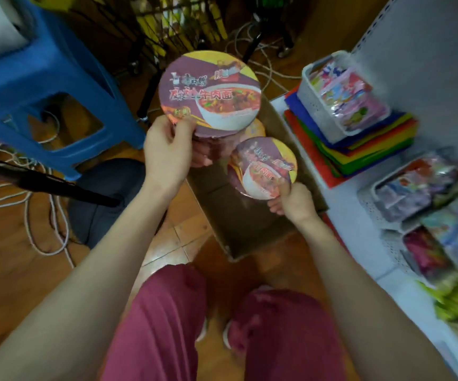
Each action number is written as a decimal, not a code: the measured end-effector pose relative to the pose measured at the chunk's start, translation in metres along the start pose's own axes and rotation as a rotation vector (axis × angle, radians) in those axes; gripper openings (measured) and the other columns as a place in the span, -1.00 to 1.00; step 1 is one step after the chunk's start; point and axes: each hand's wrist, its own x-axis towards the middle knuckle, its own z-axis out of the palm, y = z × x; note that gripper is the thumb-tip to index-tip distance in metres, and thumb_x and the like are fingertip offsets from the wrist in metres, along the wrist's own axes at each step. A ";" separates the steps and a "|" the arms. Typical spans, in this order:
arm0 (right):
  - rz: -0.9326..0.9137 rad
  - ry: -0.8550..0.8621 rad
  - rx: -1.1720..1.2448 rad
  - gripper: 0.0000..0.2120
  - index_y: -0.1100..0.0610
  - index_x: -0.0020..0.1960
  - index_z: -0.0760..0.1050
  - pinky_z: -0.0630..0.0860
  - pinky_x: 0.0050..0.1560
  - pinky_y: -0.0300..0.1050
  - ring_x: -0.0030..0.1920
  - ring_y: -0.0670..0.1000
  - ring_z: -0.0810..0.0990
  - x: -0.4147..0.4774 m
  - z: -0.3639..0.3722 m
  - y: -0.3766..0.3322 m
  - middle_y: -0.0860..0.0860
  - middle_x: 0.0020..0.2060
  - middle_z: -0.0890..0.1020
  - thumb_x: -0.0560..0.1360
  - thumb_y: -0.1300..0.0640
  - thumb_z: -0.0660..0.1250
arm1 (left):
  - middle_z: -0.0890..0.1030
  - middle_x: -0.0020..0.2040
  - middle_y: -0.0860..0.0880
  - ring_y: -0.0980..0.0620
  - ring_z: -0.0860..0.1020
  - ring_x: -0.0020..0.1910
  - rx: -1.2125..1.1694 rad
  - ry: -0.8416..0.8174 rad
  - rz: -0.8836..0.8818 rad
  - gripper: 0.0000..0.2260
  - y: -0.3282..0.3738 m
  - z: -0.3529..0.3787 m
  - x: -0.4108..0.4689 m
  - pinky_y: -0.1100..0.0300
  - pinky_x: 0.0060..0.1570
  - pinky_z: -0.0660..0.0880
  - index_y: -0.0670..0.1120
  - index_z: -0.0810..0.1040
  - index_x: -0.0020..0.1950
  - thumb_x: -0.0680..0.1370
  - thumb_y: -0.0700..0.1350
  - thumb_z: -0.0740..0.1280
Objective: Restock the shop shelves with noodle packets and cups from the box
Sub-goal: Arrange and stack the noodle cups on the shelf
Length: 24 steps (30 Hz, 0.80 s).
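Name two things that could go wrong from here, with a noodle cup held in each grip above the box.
The right grip holds its cup by the rim alone, so it might slip and drop into the box.
Loose cables lie on the floor to the left; a step that way could trip the person.

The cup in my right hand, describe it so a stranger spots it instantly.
Find the cardboard box on the floor beside the white shelves. Above it, the right hand holds a purple-lidded cup. It sits lower than the left hand's matching cup.
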 end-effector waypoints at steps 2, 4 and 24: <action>-0.020 0.034 0.002 -0.54 0.40 0.04 0.51 0.40 -0.62 -0.38 -0.67 -0.19 0.46 -0.038 -0.041 -0.032 0.20 -0.36 0.59 0.64 0.05 0.00 | 0.59 -0.34 -0.21 0.00 0.58 -0.48 -0.014 0.009 0.006 -0.85 0.046 -0.013 -0.021 0.26 -0.50 0.46 -0.13 0.43 -0.13 0.58 -0.10 0.16; -0.044 0.067 0.005 -0.54 0.38 0.05 0.50 0.43 -0.59 -0.36 -0.65 -0.17 0.49 -0.075 -0.082 -0.062 0.18 -0.35 0.60 0.65 0.04 -0.01 | 0.59 -0.33 -0.18 0.01 0.59 -0.49 -0.043 0.012 0.007 -0.85 0.094 -0.023 -0.042 0.26 -0.51 0.46 -0.16 0.45 -0.07 0.58 -0.10 0.17; -0.102 0.941 -0.073 -0.51 0.41 -0.35 0.44 0.20 -0.26 -0.06 -0.17 0.26 0.51 -0.436 -0.291 -0.172 0.34 -0.36 0.51 0.62 0.13 0.07 | 0.54 -0.60 0.00 0.11 0.44 -0.69 -0.197 -0.528 0.335 -0.84 0.382 -0.098 -0.200 0.37 -0.64 0.38 -0.07 0.44 -0.20 0.58 -0.15 0.18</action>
